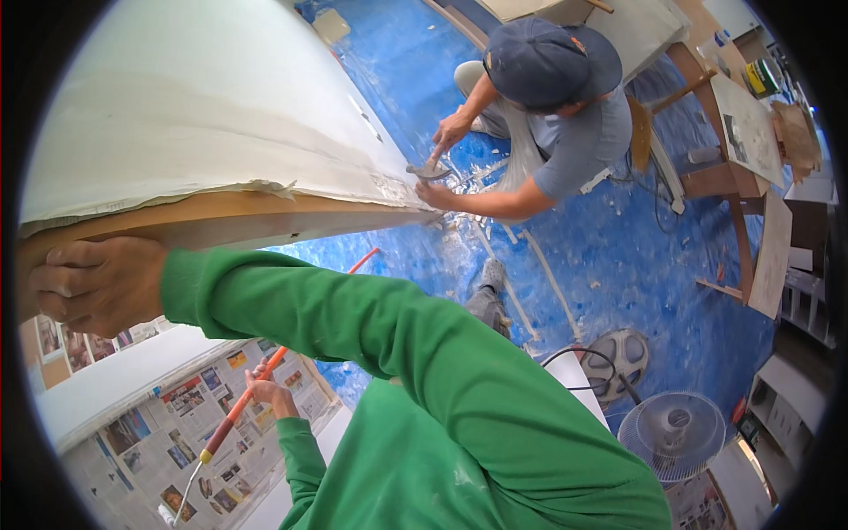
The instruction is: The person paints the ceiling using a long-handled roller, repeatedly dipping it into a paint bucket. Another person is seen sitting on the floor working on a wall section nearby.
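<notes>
My right arm, in a green sleeve, reaches across to the far left. There my right hand point(97, 284) has its fingers curled on the brown wooden trim point(221, 212) along the edge of a white wall point(212, 97). Lower down, my left hand point(268, 389) is closed around the orange pole of a paint roller point(237, 411). The pole slants, and its upper part passes behind my right sleeve. A bent wire runs from its maroon and yellow end to a small white roller head point(167, 515) at the lower left.
A co-worker in a cap point(543, 66) crouches ahead, holding a metal-headed hand tool point(429, 170) at the wall's foot. White debris lies on blue floor sheeting point(609, 274). A fan point(673, 433) stands at the lower right, wooden furniture point(742, 132) at the right, newspaper-covered boards point(177, 433) lower left.
</notes>
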{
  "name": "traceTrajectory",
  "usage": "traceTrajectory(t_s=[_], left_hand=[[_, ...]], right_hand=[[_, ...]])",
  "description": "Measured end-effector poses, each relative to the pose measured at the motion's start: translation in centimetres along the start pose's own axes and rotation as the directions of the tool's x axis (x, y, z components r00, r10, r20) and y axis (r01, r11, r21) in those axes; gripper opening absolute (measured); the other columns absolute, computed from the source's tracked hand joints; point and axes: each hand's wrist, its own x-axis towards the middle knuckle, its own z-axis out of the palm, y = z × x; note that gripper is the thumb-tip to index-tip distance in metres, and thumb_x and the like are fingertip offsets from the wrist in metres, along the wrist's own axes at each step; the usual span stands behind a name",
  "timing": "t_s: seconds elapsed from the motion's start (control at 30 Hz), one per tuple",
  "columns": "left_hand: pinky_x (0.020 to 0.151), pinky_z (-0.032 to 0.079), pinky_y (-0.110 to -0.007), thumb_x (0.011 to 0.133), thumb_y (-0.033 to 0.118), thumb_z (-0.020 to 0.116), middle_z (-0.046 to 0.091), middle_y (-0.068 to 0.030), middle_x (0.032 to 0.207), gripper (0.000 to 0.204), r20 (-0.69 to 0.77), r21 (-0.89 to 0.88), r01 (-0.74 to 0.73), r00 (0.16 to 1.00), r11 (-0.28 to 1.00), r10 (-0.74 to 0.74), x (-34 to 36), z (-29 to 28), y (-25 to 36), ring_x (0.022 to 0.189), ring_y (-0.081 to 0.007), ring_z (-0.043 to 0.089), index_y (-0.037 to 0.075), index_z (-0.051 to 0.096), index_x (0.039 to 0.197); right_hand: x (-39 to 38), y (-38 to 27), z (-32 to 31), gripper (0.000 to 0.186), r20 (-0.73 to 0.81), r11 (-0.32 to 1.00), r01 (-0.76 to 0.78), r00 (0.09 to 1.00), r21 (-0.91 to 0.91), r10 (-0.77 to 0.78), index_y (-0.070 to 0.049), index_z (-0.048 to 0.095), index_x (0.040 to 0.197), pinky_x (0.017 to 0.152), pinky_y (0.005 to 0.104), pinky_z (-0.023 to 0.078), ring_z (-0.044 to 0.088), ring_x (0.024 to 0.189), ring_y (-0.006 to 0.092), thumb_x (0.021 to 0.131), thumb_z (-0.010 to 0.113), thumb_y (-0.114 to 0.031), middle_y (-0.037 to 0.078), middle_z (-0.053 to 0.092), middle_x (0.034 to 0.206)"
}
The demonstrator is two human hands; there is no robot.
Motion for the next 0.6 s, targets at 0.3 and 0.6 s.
traceTrajectory(t_s=[0.3,0.6], left_hand=[[0.085,0.054,-0.046,0.096,0.018,0.048,0.05,-0.0089,0.062,0.028,0.05,-0.062,-0.018,0.999,0.998,0.021,1.5,-1.0,-1.2,0.075,-0.0333,0.065,0.006,0.044,0.071],[0.038,0.038,-0.037,0.095,0.031,0.046,0.062,-0.0026,0.069,0.025,-0.028,0.095,0.018,0.999,0.995,-0.015,1.0,-1.5,-1.1,0.084,-0.0234,0.07,0.015,0.048,0.076]], right_hand=[[0.9,0.0,-1.0,0.023,0.046,0.999,-0.035,0.998,0.016,0.034,-0.01,0.07,0.088,0.109,0.0366,0.036,0.044,0.123,0.0226,0.069,0.063,-0.02,0.002,0.056,0.114],[0.7,0.0,-1.4,0.008,0.164,1.0,0.005,0.986,0.013,-0.007,-0.017,0.069,0.082,0.111,0.0355,0.035,0.042,0.13,0.0197,0.077,0.064,-0.021,-0.001,0.057,0.125]])
